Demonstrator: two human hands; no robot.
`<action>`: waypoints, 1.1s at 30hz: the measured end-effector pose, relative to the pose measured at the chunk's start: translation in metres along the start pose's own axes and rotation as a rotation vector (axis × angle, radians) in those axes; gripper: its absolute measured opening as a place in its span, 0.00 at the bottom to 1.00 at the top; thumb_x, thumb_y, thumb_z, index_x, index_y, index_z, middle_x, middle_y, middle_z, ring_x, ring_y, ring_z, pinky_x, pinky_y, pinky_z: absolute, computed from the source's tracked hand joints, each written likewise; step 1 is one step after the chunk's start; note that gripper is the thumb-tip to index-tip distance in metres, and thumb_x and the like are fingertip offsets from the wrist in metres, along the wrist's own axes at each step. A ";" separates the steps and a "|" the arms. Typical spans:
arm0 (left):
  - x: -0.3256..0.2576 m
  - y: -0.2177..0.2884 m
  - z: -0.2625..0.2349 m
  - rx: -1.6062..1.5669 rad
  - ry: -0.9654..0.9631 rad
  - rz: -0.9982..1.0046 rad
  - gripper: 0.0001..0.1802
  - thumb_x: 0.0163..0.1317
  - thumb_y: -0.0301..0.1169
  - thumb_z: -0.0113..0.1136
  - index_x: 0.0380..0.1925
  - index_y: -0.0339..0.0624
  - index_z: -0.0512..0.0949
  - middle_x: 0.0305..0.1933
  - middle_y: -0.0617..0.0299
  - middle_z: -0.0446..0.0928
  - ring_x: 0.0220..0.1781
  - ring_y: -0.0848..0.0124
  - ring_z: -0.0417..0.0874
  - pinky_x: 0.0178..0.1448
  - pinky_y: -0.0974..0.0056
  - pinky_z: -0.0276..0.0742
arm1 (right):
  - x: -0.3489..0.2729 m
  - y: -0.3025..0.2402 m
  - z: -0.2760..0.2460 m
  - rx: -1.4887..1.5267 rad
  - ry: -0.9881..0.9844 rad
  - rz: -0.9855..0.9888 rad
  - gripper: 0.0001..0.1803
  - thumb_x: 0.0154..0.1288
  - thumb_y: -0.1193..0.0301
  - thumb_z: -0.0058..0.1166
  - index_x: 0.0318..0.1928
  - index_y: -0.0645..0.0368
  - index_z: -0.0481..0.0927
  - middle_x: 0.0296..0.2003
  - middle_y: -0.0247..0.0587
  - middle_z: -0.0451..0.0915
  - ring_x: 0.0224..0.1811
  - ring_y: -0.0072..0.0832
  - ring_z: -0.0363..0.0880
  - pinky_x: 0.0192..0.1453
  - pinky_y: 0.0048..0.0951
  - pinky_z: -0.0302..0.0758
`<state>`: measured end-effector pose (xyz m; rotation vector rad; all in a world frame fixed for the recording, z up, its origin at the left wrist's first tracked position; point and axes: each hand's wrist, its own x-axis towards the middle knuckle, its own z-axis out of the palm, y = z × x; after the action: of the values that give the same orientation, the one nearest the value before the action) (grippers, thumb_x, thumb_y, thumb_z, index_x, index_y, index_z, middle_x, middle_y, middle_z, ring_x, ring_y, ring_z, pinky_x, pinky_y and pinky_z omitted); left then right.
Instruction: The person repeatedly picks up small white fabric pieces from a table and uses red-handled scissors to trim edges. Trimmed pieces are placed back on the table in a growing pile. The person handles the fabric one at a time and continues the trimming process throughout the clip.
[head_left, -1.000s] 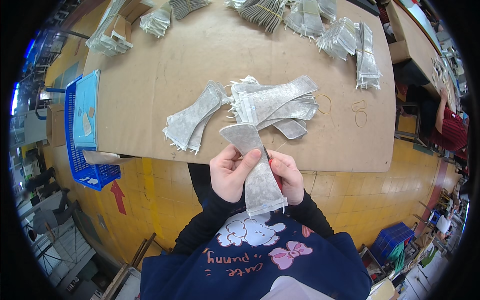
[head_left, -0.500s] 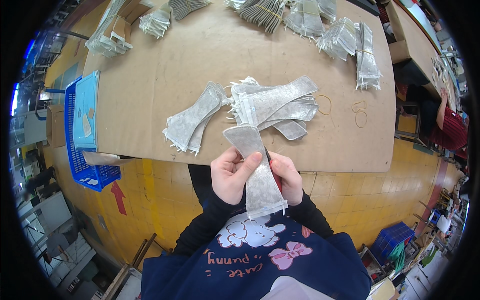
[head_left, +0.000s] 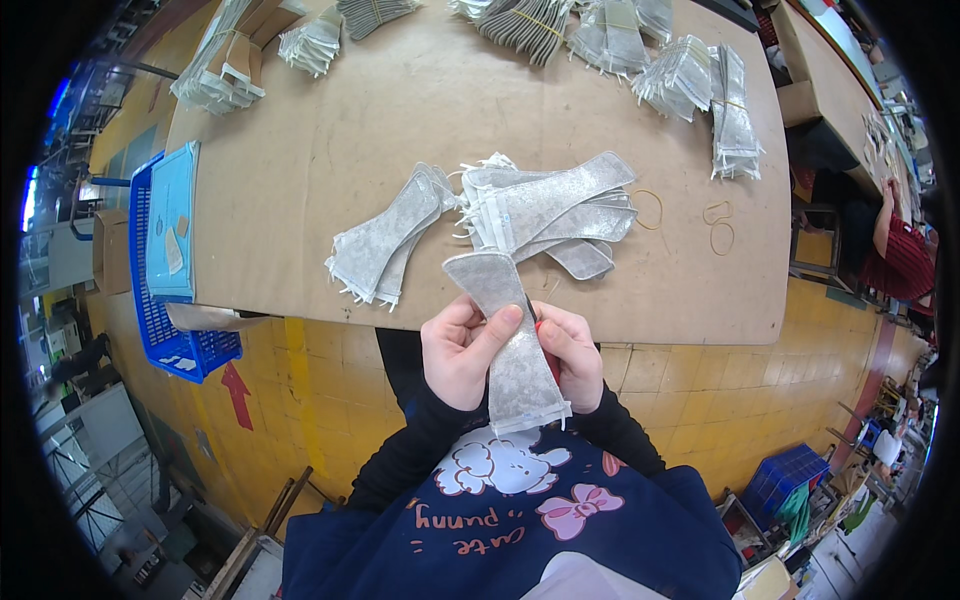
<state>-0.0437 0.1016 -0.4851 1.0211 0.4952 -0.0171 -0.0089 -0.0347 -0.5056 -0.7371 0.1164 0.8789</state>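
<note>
A grey, speckled fabric piece [head_left: 515,345], narrow in the middle and flared at both ends, is pinched in my left hand [head_left: 465,350] just beyond the table's front edge. Its light-edged end with loose threads points toward me. My right hand [head_left: 570,355] is closed around red-handled snips [head_left: 551,364] at the piece's right edge; the blades are mostly hidden behind the fabric. On the table ahead, a fanned pile of similar pieces [head_left: 550,205] lies next to my hands. Left of it is a smaller pile [head_left: 385,240], also with frayed thread ends.
Banded bundles [head_left: 520,28] of such pieces line the table's [head_left: 330,110] far side. Loose rubber bands [head_left: 720,238] lie at the right. A blue basket [head_left: 150,310] stands by the left edge. A person in a red sleeve [head_left: 900,260] is at another table on the right.
The fabric piece has shifted very slightly left and up in my hands, and my right hand has moved slightly with it. The piles have stayed in place.
</note>
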 end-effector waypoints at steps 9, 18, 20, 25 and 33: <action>0.000 0.002 0.002 -0.014 0.028 -0.021 0.11 0.62 0.25 0.59 0.41 0.28 0.75 0.35 0.57 0.80 0.34 0.78 0.79 0.39 0.74 0.74 | 0.001 0.002 0.005 0.029 -0.017 -0.035 0.20 0.70 0.60 0.46 0.48 0.67 0.71 0.38 0.36 0.77 0.37 0.15 0.73 0.41 0.17 0.70; 0.000 0.001 0.001 -0.022 0.016 -0.027 0.10 0.62 0.25 0.59 0.40 0.28 0.75 0.35 0.57 0.80 0.34 0.78 0.79 0.38 0.74 0.74 | 0.001 0.002 0.000 0.019 -0.046 -0.012 0.20 0.70 0.60 0.45 0.48 0.67 0.70 0.37 0.35 0.77 0.37 0.15 0.74 0.42 0.17 0.71; -0.001 0.001 0.001 0.002 0.018 -0.019 0.10 0.62 0.25 0.59 0.40 0.28 0.75 0.35 0.57 0.80 0.34 0.78 0.79 0.38 0.74 0.74 | 0.001 0.003 -0.001 0.042 -0.052 0.014 0.21 0.70 0.60 0.45 0.48 0.68 0.70 0.37 0.36 0.77 0.38 0.15 0.74 0.42 0.17 0.71; -0.002 0.004 0.001 0.027 0.019 -0.007 0.10 0.62 0.25 0.58 0.41 0.29 0.76 0.36 0.57 0.80 0.34 0.78 0.79 0.39 0.74 0.74 | 0.003 0.003 0.000 0.045 -0.066 -0.015 0.22 0.70 0.59 0.45 0.50 0.69 0.70 0.38 0.37 0.77 0.38 0.16 0.75 0.43 0.18 0.71; 0.000 0.003 0.003 -0.012 -0.023 0.001 0.11 0.62 0.24 0.58 0.42 0.27 0.75 0.36 0.57 0.79 0.34 0.78 0.80 0.38 0.74 0.76 | 0.002 -0.002 0.001 -0.008 -0.056 -0.025 0.23 0.69 0.58 0.46 0.50 0.69 0.70 0.38 0.36 0.77 0.38 0.15 0.74 0.42 0.18 0.70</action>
<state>-0.0417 0.1007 -0.4811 1.0083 0.4728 -0.0249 -0.0066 -0.0333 -0.5047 -0.7192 0.0543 0.8753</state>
